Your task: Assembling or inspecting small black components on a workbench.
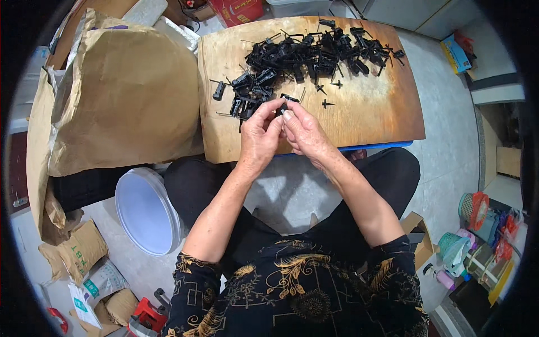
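Observation:
Close together at the near edge of a wooden board (359, 121), both my hands work on one small black plastic part (288, 98) with a thin rod sticking out. My left hand (261, 132) pinches it from the left, fingers closed. From the right, my right hand (306, 132) grips it between thumb and fingers. Most of the part is covered by my fingertips. Just beyond lies a big pile of similar black plastic parts (314, 53), many with thin rods. To the right of my hands are a few small pointed black pieces (327, 103), lying loose on the board.
A large brown paper sack (126, 95) stands against the board's left side. Below it is a round white tub (147, 210) on the floor. Packed bags (81, 247) lie at lower left beside a red tool (147, 317). Baskets and bottles (449, 253) crowd the right.

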Motion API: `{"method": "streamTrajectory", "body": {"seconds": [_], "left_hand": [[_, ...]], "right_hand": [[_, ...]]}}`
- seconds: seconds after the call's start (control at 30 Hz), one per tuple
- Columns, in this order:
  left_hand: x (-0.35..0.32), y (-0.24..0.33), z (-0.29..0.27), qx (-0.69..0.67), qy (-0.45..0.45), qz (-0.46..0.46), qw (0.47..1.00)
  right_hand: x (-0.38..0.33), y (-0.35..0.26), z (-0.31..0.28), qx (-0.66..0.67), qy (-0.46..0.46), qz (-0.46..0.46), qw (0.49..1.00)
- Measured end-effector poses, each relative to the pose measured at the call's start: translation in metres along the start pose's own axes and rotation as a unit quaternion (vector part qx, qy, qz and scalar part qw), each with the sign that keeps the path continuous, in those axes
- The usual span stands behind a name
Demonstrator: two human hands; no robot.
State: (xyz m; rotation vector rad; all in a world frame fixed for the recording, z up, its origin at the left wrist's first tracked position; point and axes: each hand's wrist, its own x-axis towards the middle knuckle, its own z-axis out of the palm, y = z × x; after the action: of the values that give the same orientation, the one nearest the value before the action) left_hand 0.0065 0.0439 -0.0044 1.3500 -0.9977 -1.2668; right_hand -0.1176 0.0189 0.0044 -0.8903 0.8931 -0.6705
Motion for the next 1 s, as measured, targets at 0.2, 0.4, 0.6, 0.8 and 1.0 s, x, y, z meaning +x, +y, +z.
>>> {"method": "streamTrajectory", "body": {"seconds": [0.2, 0.4, 0.6, 0.8, 1.0], "left_hand": [[0.004, -0.004, -0.003, 0.258, 0.053, 0.188, 0.946], [0.002, 0.0, 0.001, 0.245, 0.008, 0.131, 0.961], [-0.002, 0.019, -0.009, -0.046, -0.019, 0.028, 0.998], [-0.008, 0.016, -0.025, -0.218, -0.093, -0.055, 0.97], [-0.016, 0.021, -0.021, -0.214, -0.168, -0.075, 0.959]], "right_hand": [[0.003, -0.005, 0.0, -0.04, 0.003, 0.054, 0.998], [0.012, 0.007, -0.006, -0.126, 0.002, 0.001, 0.992], [0.001, 0.003, -0.025, -0.297, 0.06, -0.125, 0.945], [-0.017, -0.001, -0.029, -0.154, -0.003, -0.128, 0.98], [-0.024, -0.008, -0.029, -0.03, -0.03, -0.098, 0.994]]}}
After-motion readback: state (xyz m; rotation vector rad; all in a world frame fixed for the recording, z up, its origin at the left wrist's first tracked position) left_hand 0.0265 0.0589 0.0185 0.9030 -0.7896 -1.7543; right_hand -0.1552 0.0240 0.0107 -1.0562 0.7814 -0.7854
